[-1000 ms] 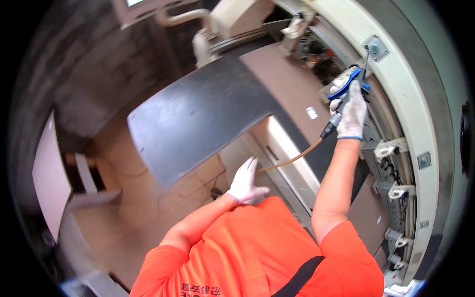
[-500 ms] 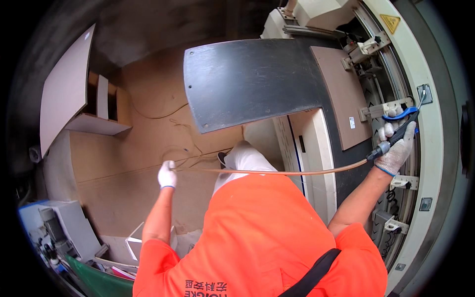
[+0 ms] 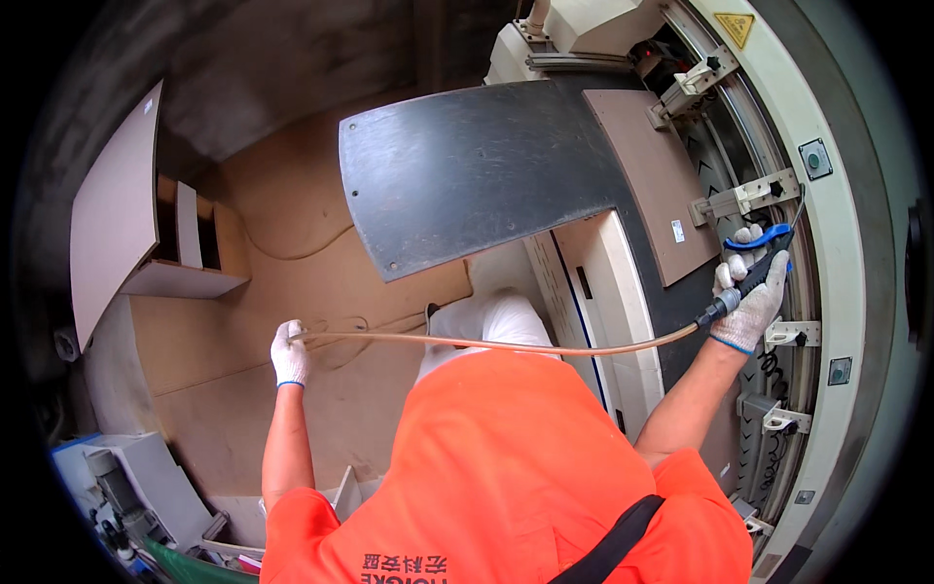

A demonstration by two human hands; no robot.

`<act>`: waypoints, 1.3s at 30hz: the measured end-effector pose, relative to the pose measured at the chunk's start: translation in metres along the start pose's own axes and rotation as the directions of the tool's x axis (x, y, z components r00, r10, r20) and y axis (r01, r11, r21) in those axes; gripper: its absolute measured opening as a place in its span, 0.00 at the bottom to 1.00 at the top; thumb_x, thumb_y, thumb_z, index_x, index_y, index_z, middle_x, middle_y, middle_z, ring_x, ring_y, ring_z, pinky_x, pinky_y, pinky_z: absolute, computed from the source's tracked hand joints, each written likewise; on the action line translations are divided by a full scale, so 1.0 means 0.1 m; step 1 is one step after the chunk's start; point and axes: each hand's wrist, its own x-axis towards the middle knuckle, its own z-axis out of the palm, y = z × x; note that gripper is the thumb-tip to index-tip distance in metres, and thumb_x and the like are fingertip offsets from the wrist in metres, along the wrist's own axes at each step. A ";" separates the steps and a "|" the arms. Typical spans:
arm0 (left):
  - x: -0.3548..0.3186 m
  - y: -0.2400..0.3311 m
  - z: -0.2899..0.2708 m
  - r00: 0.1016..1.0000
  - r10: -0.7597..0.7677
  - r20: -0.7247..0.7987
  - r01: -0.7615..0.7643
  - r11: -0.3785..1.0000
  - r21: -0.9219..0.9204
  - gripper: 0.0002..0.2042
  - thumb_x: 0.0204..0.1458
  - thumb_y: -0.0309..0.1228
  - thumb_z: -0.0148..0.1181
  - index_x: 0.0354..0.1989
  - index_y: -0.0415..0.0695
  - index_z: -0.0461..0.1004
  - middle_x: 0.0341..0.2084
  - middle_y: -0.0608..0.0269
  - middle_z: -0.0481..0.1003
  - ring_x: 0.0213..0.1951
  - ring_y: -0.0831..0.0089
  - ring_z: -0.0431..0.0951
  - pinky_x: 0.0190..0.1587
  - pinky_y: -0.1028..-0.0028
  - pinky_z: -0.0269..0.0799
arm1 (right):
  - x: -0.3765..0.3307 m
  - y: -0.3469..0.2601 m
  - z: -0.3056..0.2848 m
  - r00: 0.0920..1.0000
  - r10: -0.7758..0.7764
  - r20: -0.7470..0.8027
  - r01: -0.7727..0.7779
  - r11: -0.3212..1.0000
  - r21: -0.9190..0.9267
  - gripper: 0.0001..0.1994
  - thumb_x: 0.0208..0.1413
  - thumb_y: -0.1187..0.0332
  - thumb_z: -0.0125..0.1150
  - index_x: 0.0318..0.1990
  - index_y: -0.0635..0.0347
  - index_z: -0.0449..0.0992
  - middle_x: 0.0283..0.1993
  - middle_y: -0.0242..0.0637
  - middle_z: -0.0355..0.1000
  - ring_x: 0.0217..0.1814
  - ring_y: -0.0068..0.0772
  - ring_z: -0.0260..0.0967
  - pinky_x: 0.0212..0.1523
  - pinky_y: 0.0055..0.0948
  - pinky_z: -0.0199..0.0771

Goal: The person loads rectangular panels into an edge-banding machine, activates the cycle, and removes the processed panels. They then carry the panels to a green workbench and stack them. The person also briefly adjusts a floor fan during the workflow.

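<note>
My left hand (image 3: 290,356), in a white knit glove, is closed round a tan air hose (image 3: 506,345). The hose stretches taut across the front of my body to an air blow gun (image 3: 775,255) with a blue lever and a thin bent metal nozzle. My right hand (image 3: 754,310), gloved too, grips the blow gun's black handle, its fingers curled at the lever. The nozzle points up beside the machine's pale frame. Whether the lever is squeezed, I cannot tell.
A black worktop (image 3: 477,175) extends from the machine, with a brown panel (image 3: 662,185) lying at its right under clamp brackets (image 3: 749,198). Cartons and a leaning board (image 3: 117,214) stand at the left. Loose hose (image 3: 302,256) trails over the brown floor sheets (image 3: 224,341).
My left hand has moved left and slightly down, drawing the hose longer. The right hand with the blow gun has shifted slightly left in view, and the whole view has turned a little.
</note>
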 end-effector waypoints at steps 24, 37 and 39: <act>-1.18 3.36 -1.49 0.849 0.476 0.231 -0.032 0.481 -0.876 0.29 0.76 0.51 0.31 0.45 0.39 0.76 0.10 0.64 0.68 0.13 0.66 0.72 0.14 0.73 0.67 | 0.14 0.44 0.48 0.977 0.125 0.172 -0.136 0.989 0.053 0.21 0.74 0.55 0.52 0.62 0.62 0.69 0.49 0.45 0.76 0.25 0.22 0.67 0.19 0.23 0.65; -1.74 4.31 -1.07 0.614 0.734 0.292 -0.188 0.495 -0.848 0.22 0.75 0.47 0.39 0.44 0.43 0.75 0.11 0.66 0.70 0.14 0.73 0.73 0.14 0.78 0.62 | -0.35 -0.06 -1.22 0.978 0.179 -0.106 -0.159 0.972 0.171 0.20 0.73 0.54 0.53 0.61 0.59 0.71 0.46 0.43 0.78 0.24 0.24 0.67 0.17 0.25 0.66; -1.75 4.40 -1.11 0.586 0.753 0.300 -0.224 0.506 -0.833 0.22 0.75 0.47 0.39 0.43 0.43 0.74 0.11 0.66 0.68 0.12 0.75 0.69 0.14 0.78 0.62 | -0.44 -0.11 -1.24 0.980 0.130 -0.151 -0.106 0.982 0.156 0.19 0.73 0.54 0.54 0.59 0.59 0.72 0.45 0.42 0.78 0.23 0.24 0.68 0.17 0.24 0.66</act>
